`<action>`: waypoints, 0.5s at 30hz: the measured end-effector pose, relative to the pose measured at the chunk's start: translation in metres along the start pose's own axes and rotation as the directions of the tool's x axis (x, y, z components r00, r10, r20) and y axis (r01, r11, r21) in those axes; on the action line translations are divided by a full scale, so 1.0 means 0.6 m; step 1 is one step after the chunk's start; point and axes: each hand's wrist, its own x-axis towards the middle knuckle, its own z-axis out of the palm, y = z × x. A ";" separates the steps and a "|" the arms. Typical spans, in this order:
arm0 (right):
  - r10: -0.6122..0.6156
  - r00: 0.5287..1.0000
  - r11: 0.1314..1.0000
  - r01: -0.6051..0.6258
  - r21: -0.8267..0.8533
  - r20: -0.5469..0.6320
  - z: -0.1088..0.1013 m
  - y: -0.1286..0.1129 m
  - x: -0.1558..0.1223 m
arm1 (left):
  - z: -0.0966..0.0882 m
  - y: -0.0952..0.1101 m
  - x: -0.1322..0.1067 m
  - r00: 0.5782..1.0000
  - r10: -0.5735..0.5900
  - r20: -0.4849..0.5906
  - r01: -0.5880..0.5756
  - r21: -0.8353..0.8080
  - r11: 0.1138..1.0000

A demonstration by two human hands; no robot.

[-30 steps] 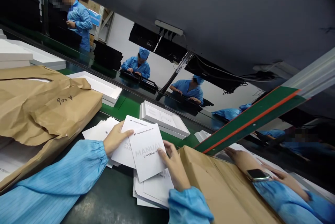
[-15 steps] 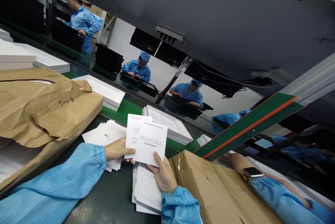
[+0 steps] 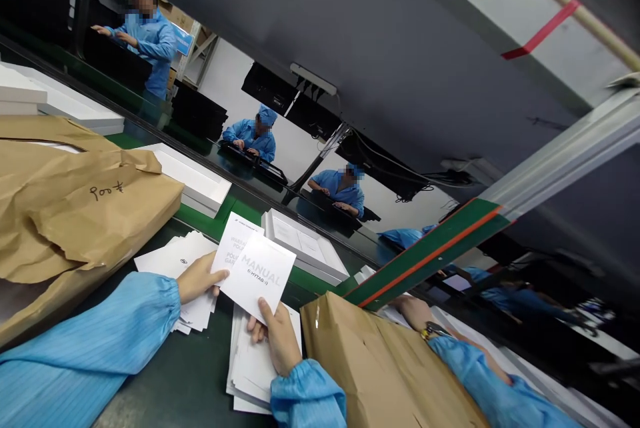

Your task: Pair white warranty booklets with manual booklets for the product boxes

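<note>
My left hand (image 3: pixel 203 276) pinches a white warranty leaflet (image 3: pixel 234 231) by its lower left edge. A square white booklet marked MANUAL (image 3: pixel 267 268) overlaps the leaflet, both tilted. At the booklet's bottom edge is my right hand (image 3: pixel 280 335), thumb in front and fingers curled below and behind. Under that hand lies a stack of white booklets (image 3: pixel 250 375) on the dark green work surface (image 3: pixel 165 375). Beyond my left hand a loose pile of white leaflets (image 3: pixel 167 255) is fanned out.
Brown paper packages flank me, one torn open at left (image 3: pixel 100 215) and one at right (image 3: pixel 375 361). Open white boxes (image 3: pixel 305 245) line the green belt behind. A co-worker's arm (image 3: pixel 465 361) reaches in at right, near a slanted post (image 3: pixel 430 251). Several people in blue work opposite.
The leaflet and booklet have tilted clockwise, their fan narrower. My right hand's fingers now show below the booklet. The whole view has shifted, moving most things leftward.
</note>
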 end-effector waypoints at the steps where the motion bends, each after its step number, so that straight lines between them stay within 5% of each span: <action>1: 0.001 1.000 1.000 -0.001 -0.014 -0.002 -0.001 0.002 0.001 | 0.000 -0.002 0.000 1.000 -0.002 0.022 0.003 -0.018 1.000; 6: -0.002 1.000 0.998 0.001 -0.058 -0.023 0.001 0.002 0.000 | 0.003 0.000 0.000 0.996 -0.002 0.089 0.007 -0.064 0.998; 15: 0.010 0.999 0.997 -0.013 -0.076 -0.036 0.003 -0.001 -0.001 | 0.006 -0.006 0.000 0.999 -0.026 0.035 0.027 -0.047 0.999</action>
